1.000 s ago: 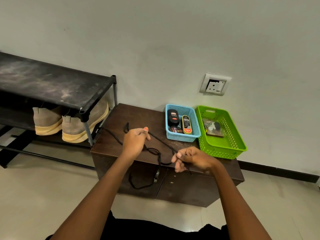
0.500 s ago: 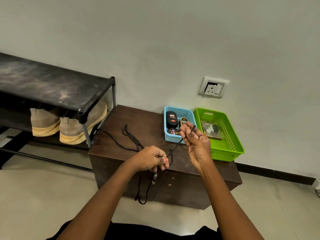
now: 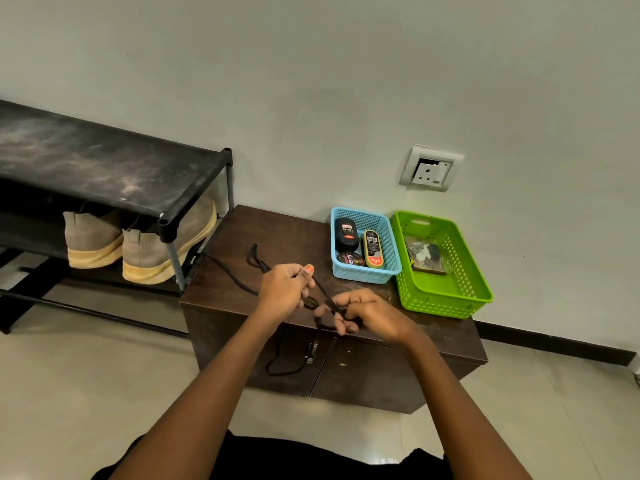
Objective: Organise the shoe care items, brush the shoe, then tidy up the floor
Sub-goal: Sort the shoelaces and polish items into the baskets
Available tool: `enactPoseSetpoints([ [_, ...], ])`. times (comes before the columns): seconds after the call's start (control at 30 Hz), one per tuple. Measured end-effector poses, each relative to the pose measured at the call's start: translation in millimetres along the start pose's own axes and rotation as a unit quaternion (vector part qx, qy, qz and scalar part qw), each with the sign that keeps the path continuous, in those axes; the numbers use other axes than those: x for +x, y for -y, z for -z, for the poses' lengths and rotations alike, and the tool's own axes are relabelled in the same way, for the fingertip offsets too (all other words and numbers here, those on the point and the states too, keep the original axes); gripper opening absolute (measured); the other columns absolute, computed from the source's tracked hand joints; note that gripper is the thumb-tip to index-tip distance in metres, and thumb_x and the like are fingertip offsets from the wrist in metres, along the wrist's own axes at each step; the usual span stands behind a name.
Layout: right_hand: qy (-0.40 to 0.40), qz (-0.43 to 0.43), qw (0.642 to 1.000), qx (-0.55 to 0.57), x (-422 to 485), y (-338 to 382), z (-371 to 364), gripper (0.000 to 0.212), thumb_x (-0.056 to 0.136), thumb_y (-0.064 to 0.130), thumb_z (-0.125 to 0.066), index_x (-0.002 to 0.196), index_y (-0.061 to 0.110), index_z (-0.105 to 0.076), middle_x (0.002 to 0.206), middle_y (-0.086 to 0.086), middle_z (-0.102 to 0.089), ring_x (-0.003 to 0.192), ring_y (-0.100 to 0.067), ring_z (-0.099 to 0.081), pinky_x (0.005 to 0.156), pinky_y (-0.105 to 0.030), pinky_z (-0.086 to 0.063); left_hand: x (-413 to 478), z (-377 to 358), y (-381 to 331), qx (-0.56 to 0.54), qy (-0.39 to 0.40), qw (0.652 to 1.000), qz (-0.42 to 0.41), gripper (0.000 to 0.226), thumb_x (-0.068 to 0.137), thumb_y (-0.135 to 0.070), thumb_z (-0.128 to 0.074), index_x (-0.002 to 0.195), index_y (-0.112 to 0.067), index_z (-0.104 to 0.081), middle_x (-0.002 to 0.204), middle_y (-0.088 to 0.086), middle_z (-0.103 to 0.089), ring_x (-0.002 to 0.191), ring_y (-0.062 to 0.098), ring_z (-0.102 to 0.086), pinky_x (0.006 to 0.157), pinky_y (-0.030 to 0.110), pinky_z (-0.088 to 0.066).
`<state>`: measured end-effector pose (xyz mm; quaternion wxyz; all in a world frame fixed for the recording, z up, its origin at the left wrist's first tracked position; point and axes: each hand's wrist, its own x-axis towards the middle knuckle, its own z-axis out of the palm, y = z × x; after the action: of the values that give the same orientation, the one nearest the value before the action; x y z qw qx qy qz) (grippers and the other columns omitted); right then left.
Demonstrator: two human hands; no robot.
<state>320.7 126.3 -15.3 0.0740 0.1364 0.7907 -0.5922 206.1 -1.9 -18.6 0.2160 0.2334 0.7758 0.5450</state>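
Just brought right hand (image 3: 367, 315) back down next to left hand (image 3: 282, 292), both pinching the black shoelace (image 3: 235, 277) over the front of the desk (image 3: 277, 233). Probably mid-coil, so organising not done yet.

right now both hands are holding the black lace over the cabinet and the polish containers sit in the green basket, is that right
Not quite. The head view shows the polish containers in the blue basket, not the green basket beside it. The left hand and right hand do hold the black lace over the cabinet.
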Motion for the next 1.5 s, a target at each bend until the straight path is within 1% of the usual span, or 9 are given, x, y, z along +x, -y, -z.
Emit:
enactPoseSetpoints([
  [0.17, -0.042, 0.073, 0.956, 0.281, -5, 11, 5, 0.035, 0.082, 0.012, -0.041, 0.104, -0.006, -0.062, 0.053, -0.002, -0.046, 0.045, -0.005, -0.036, 0.047, -0.018, -0.027, 2, -2, -1, -0.017, -0.016, 1.0, 0.001, 0.039, 0.098, -0.031, -0.047, 0.065, -0.014, -0.059, 0.054, -0.003, -0.051, 0.048, 0.007, -0.046, 0.048, 0.014, -0.037],
  [0.37, -0.232, 0.243, 0.791, 0.512, 0, 15, 20, 0.033, 0.085, -0.001, -0.044, 0.118, -0.001, -0.051, 0.084, -0.009, -0.067, 0.071, -0.011, -0.065, 0.068, -0.019, -0.055, -2, -2, 6, 0.108, 0.223, 0.966, -0.07, 0.036, 0.097, -0.027, -0.048, 0.066, -0.021, -0.064, 0.046, -0.018, -0.055, 0.049, -0.007, -0.049, 0.06, 0.02, -0.037],
  [0.53, -0.407, 0.166, 0.898, -0.005, 4, -14, 22, 0.027, 0.1, 0.005, -0.038, 0.121, 0.017, -0.051, 0.096, 0.001, -0.068, 0.089, -0.013, -0.067, 0.086, -0.029, -0.052, -4, -4, 1, -0.02, 0.315, 0.947, -0.065, 0.034, 0.099, -0.015, -0.042, 0.072, -0.013, -0.063, 0.064, -0.009, -0.059, 0.062, 0.002, -0.053, 0.068, 0.017, -0.043],
  [0.63, -0.236, 0.074, 0.938, -0.241, -3, -19, 16, 0.043, 0.099, 0.042, -0.036, 0.095, 0.012, -0.067, 0.072, 0.004, -0.066, 0.073, -0.013, -0.064, 0.072, -0.029, -0.045, 1, 1, -3, -0.115, 0.216, 0.968, -0.052, 0.035, 0.1, -0.016, -0.039, 0.072, -0.011, -0.059, 0.054, -0.004, -0.051, 0.05, 0.005, -0.049, 0.058, 0.017, -0.042],
  [0.8, -0.111, 0.109, 0.981, 0.116, -8, 12, 5, 0.039, 0.1, 0.03, -0.035, 0.087, 0.008, -0.065, 0.046, 0.01, -0.033, 0.042, -0.002, -0.028, 0.046, -0.013, -0.026, 14, 1, 10, -0.113, 0.05, 0.992, 0.008, 0.039, 0.099, -0.026, -0.043, 0.065, -0.014, -0.057, 0.045, -0.009, -0.043, 0.042, 0.007, -0.038, 0.054, 0.026, -0.037],
  [0.97, -0.175, 0.259, 0.816, 0.486, -3, 24, 15, 0.031, 0.09, 0.006, -0.039, 0.117, 0.0, -0.052, 0.071, -0.003, -0.062, 0.065, -0.01, -0.059, 0.063, -0.02, -0.051, -3, -3, -3, -0.058, 0.289, 0.955, -0.022, 0.033, 0.101, -0.018, -0.038, 0.073, -0.012, -0.053, 0.052, -0.005, -0.046, 0.045, 0.005, -0.038, 0.05, 0.016, -0.037],
  [1.1, -0.333, 0.196, 0.91, 0.151, 6, 0, 16, 0.037, 0.098, 0.0, -0.037, 0.134, 0.009, -0.039, 0.113, -0.002, -0.065, 0.107, -0.013, -0.063, 0.096, -0.021, -0.047, -7, -4, -6, -0.034, 0.296, 0.955, -0.011, 0.034, 0.101, -0.02, -0.037, 0.074, -0.011, -0.054, 0.05, -0.004, -0.041, 0.037, 0.0, -0.037, 0.048, 0.016, -0.041],
  [1.23, -0.244, 0.094, 0.916, -0.305, 7, -22, 13, 0.042, 0.099, 0.012, -0.038, 0.14, 0.009, -0.032, 0.125, -0.006, -0.058, 0.115, -0.019, -0.055, 0.092, -0.025, -0.041, 0, 3, -2, -0.063, 0.208, 0.976, 0.012, 0.042, 0.099, -0.029, -0.043, 0.063, -0.012, -0.057, 0.044, -0.005, -0.036, 0.04, 0.008, -0.034, 0.046, 0.023, -0.037],
  [1.5, -0.147, 0.102, 0.923, -0.342, 1, -13, 12, 0.032, 0.098, 0.033, -0.045, 0.074, 0.016, -0.058, 0.067, 0.0, -0.055, 0.063, -0.014, -0.05, 0.062, -0.033, -0.04, 9, 15, -1, -0.206, -0.077, 0.964, 0.15, 0.038, 0.093, -0.042, -0.052, 0.072, -0.011, -0.055, 0.061, 0.001, -0.045, 0.052, 0.012, -0.04, 0.052, 0.027, -0.043],
])
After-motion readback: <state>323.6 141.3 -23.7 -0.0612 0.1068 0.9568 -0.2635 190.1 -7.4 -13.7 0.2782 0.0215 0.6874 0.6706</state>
